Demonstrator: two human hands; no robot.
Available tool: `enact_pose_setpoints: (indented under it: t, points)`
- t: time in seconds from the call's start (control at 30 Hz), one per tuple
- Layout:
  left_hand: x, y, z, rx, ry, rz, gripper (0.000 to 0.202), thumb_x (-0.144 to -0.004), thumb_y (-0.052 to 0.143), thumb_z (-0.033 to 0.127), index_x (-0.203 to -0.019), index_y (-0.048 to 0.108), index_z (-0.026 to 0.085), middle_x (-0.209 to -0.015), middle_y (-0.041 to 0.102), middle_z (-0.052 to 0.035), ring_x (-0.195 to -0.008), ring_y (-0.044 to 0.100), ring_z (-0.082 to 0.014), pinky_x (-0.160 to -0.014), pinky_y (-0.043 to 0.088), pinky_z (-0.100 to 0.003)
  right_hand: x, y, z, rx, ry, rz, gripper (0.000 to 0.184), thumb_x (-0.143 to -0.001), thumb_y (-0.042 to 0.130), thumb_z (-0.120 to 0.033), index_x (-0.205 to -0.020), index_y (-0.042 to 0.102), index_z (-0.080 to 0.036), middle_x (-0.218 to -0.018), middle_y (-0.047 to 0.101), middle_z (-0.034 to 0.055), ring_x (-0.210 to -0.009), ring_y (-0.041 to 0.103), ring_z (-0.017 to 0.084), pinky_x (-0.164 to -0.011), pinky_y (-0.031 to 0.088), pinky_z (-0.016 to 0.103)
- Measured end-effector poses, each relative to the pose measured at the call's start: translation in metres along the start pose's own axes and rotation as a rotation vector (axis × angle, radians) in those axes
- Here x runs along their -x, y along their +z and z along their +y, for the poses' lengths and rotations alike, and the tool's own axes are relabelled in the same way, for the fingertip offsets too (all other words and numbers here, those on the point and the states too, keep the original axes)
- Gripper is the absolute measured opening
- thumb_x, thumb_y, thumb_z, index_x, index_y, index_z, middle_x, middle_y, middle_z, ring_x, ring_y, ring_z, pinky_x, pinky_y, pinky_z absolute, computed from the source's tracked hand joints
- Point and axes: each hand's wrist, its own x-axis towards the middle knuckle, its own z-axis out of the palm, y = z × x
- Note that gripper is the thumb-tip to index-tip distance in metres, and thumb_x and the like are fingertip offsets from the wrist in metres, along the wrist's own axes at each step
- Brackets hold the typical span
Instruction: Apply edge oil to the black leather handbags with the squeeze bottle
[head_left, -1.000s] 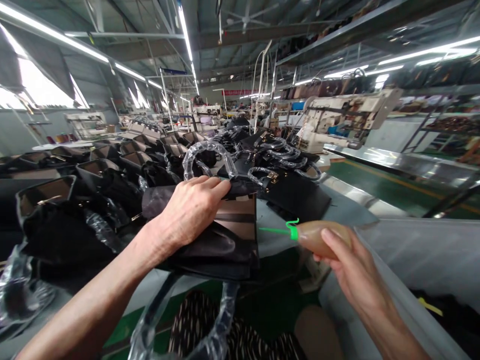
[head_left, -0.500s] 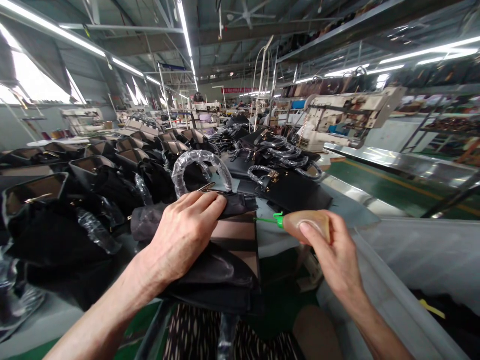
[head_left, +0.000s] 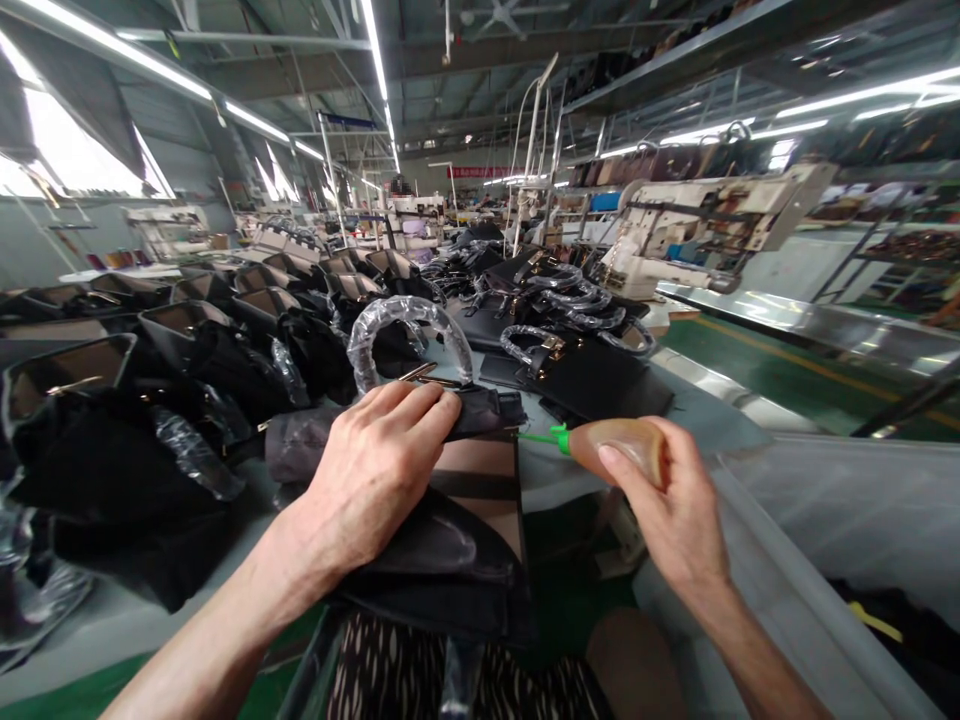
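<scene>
A black handbag (head_left: 442, 545) with a striped beige-and-dark panel lies in front of me, partly over my lap. Its handle (head_left: 409, 312), wrapped in clear plastic, stands up at the far side. My left hand (head_left: 386, 450) is closed over the bag's folded upper part; the fingertips are hidden beneath. In my right hand (head_left: 667, 490) is a brownish squeeze bottle (head_left: 611, 447), held on its side. Its thin green nozzle (head_left: 540, 437) points left, with the tip at the right edge of the striped panel; whether it touches cannot be seen.
Rows of open black bags (head_left: 187, 345) fill the table's left side. Flat black bag pieces with wrapped handles (head_left: 592, 375) lie beyond my right hand. A sewing machine (head_left: 697, 225) stands at the back right, and a pale bin (head_left: 817, 500) sits at the right.
Both hands, the handbag and the bottle keep nearly the same relation. The view has shifted slightly, and the nozzle tip stays at the panel's edge.
</scene>
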Motion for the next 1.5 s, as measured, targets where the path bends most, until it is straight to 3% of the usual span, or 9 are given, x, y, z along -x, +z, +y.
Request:
enact_pose_setpoints:
  t: [0.27,0.6,0.87,1.5]
  points:
    - [0.002,0.001,0.002,0.003,-0.002,0.011,0.028,-0.092,0.035,0.018,-0.091,0.062,0.015,-0.095,0.069,-0.0122,-0.082,0.062,-0.0225,-0.071,0.054,-0.034,0.000,-0.003,0.003,-0.007,0.060,-0.067,0.051,-0.076,0.066,-0.060,-0.111,0.053,-0.024,-0.096,0.061,0.0033,-0.083,0.059,0.025,-0.073,0.047,0.037]
    - [0.010,0.001,0.008,0.017,0.034,0.115,0.023,-0.092,0.039,0.015,-0.095,0.061,0.009,-0.095,0.069,-0.0138,-0.083,0.062,-0.0252,-0.068,0.055,-0.038,0.004,-0.011,0.002,-0.038,0.103,-0.131,0.051,-0.076,0.067,-0.059,-0.109,0.055,-0.023,-0.094,0.061,0.0045,-0.077,0.061,0.024,-0.061,0.053,0.031]
    - [0.023,0.002,0.016,0.023,0.056,0.132,0.023,-0.089,0.044,0.010,-0.106,0.058,0.003,-0.103,0.067,-0.0164,-0.090,0.061,-0.0275,-0.074,0.055,-0.040,0.010,-0.015,0.002,-0.081,0.130,-0.165,0.048,-0.077,0.067,-0.056,-0.108,0.056,-0.021,-0.093,0.061,0.0044,-0.076,0.060,0.021,-0.056,0.053,0.026]
    - [0.032,0.002,0.021,0.034,0.048,0.146,0.024,-0.087,0.047,0.008,-0.108,0.057,0.002,-0.106,0.066,-0.0168,-0.094,0.059,-0.0285,-0.075,0.054,-0.041,-0.003,-0.005,0.002,-0.152,0.136,-0.120,0.043,-0.077,0.068,-0.054,-0.101,0.057,-0.021,-0.085,0.062,0.0016,-0.066,0.060,0.018,-0.052,0.052,0.024]
